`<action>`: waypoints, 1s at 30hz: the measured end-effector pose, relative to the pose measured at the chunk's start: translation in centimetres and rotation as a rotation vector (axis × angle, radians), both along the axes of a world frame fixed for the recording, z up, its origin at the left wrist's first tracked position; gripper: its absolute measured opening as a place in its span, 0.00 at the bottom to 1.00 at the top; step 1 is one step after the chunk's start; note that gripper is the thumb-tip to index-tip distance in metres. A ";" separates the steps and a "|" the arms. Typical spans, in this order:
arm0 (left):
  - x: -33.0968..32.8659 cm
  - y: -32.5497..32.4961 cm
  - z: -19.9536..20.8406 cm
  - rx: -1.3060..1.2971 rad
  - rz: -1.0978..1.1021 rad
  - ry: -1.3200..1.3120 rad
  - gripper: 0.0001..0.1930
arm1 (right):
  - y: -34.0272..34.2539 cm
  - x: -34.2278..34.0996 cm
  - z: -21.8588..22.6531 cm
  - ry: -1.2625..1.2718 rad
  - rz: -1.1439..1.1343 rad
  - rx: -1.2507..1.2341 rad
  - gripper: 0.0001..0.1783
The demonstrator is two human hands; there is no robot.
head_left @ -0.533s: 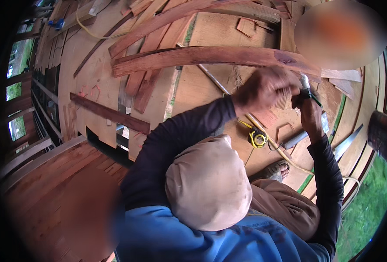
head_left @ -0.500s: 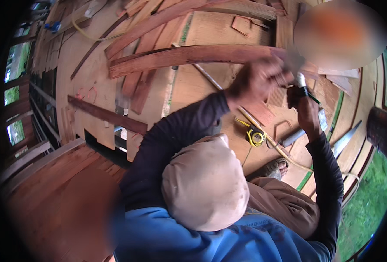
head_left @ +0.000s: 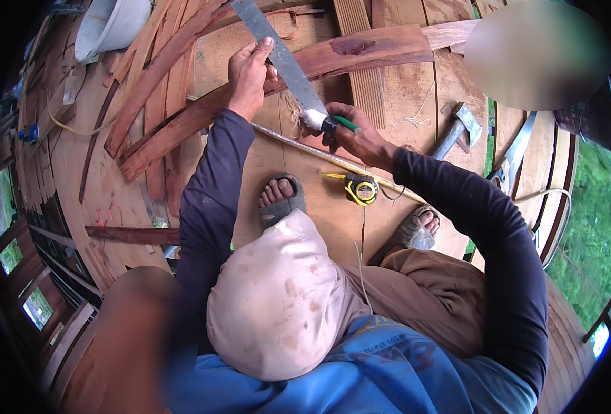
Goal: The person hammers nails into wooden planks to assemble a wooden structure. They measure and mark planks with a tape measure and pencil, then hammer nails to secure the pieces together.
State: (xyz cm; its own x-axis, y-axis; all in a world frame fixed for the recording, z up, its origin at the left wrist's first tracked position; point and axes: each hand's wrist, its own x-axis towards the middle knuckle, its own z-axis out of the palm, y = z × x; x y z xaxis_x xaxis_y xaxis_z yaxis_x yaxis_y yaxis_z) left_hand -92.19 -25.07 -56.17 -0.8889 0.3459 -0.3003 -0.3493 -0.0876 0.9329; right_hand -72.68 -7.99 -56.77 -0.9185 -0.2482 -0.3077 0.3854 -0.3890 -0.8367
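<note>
My left hand (head_left: 249, 72) grips the flat grey blade of a long knife (head_left: 281, 58) about halfway along it. Around the knife's handle end, which is wrapped in white with a green tip, my right hand (head_left: 357, 134) is closed. The blade slants from the top centre down to the right hand. It lies over a reddish wooden plank (head_left: 381, 48) that crosses the wooden floor. Both arms are in dark sleeves.
A yellow tape measure (head_left: 361, 188) and a thin pale stick (head_left: 305, 146) lie by my sandalled feet (head_left: 281, 200). A hammer (head_left: 458, 131) lies to the right, and a white bowl-shaped container (head_left: 109, 24) sits at the top left. Curved wooden slats (head_left: 153, 76) are piled on the left.
Both hands were close together at the upper right around something dark. Now they are spread apart along the long knife over the plank, and the view has shifted.
</note>
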 end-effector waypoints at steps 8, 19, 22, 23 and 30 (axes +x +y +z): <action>-0.3 -1.6 -2.7 -0.800 -0.158 0.901 0.29 | -0.7 -0.3 -3.7 0.030 -0.208 -0.044 0.12; 1.6 -3.1 -4.3 -0.855 -0.444 1.135 0.50 | 0.0 -2.0 -3.8 -0.103 -0.198 -0.045 0.11; 1.1 -3.3 -3.7 -0.765 -0.527 1.090 0.51 | -0.4 -3.2 -3.7 -0.237 -0.290 0.044 0.12; 1.1 -3.2 -3.6 -0.770 -0.548 1.111 0.52 | -0.5 -3.5 -3.7 -0.256 -0.305 0.084 0.13; 2.2 -1.8 -3.2 -0.887 -0.595 1.154 0.57 | -0.5 -5.3 -4.3 -0.224 -0.382 0.064 0.13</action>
